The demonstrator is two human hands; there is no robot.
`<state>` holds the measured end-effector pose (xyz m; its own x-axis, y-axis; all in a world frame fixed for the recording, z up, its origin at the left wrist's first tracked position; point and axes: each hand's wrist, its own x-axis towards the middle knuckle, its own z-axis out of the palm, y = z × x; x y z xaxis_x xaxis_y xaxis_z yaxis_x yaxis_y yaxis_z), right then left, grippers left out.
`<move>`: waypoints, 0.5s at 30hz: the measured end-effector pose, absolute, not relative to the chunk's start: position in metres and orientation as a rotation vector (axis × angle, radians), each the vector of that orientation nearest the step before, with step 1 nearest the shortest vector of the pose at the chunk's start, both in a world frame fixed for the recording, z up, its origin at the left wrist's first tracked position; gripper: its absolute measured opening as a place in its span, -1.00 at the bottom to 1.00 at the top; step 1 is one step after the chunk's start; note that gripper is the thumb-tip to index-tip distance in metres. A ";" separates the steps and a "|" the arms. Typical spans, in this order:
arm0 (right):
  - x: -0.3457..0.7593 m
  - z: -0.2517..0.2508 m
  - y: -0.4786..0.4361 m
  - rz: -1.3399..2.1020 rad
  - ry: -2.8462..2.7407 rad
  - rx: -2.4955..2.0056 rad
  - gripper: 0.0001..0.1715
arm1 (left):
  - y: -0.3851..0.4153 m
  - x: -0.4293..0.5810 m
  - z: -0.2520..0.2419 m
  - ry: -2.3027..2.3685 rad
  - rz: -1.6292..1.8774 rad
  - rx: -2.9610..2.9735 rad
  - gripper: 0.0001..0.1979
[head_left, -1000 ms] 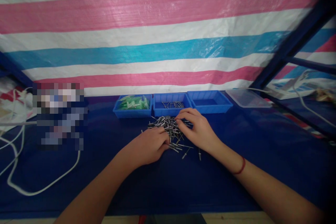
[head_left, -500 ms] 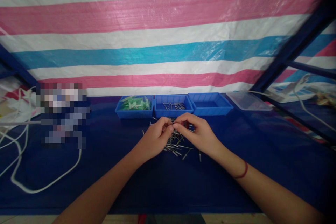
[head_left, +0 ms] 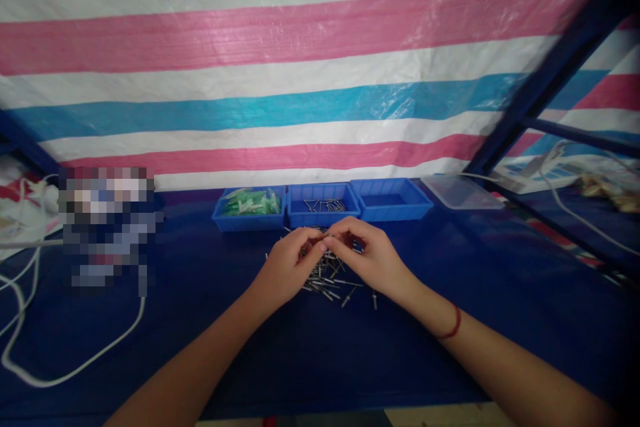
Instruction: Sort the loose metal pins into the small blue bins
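Observation:
My left hand (head_left: 289, 265) and my right hand (head_left: 373, 255) meet fingertip to fingertip over a loose pile of metal blind rivets (head_left: 325, 280). Both hands are closed in a pinch. Something small and thin seems to lie between the fingertips, but the fingers cover most of it. Several rivets stick out around the pile, and one lies apart below my right hand. Just behind the hands, the middle blue bin (head_left: 295, 215) holds several more rivets lying on its floor.
A left blue bin (head_left: 250, 222) contains green and clear plastic packets (head_left: 253, 201). The right blue bin (head_left: 393, 213) adjoins the middle one, beside a clear plastic lid (head_left: 463, 193). White cable (head_left: 95, 367) loops across the table's left; a dark blue frame post (head_left: 540, 90) rises at right.
The view has shifted slightly, so the bins and pile sit a little further left. My hands keep the same pinch over the pile.

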<state>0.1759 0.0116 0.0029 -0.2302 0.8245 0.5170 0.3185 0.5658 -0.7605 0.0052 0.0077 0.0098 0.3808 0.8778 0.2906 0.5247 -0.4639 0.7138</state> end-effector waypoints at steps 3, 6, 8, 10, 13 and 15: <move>0.177 0.004 0.011 0.628 -1.827 -0.913 -0.86 | 0.008 0.005 0.009 1.215 0.893 2.123 -0.78; 0.178 0.006 0.012 0.601 -1.846 -0.901 -0.85 | 0.009 0.004 0.009 1.197 0.920 2.065 -0.80; 0.179 0.006 0.013 0.575 -1.855 -0.902 -0.85 | 0.008 0.003 0.011 1.201 0.957 2.033 -0.81; 0.180 0.006 0.014 0.554 -1.865 -0.907 -0.85 | 0.008 0.003 0.012 1.229 0.999 2.020 -0.82; 0.181 0.006 0.016 0.519 -1.913 -0.897 -0.84 | 0.008 0.003 0.013 1.261 1.024 2.023 -0.81; 0.183 0.005 0.020 0.453 -1.939 -0.885 -0.83 | 0.008 0.003 0.013 1.272 0.995 2.034 -0.77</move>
<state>0.1827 0.0199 0.0049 -0.3122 0.7384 0.5977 0.3969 0.6730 -0.6242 0.0026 0.0085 0.0126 0.2824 0.9103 0.3026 0.5134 -0.4099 0.7540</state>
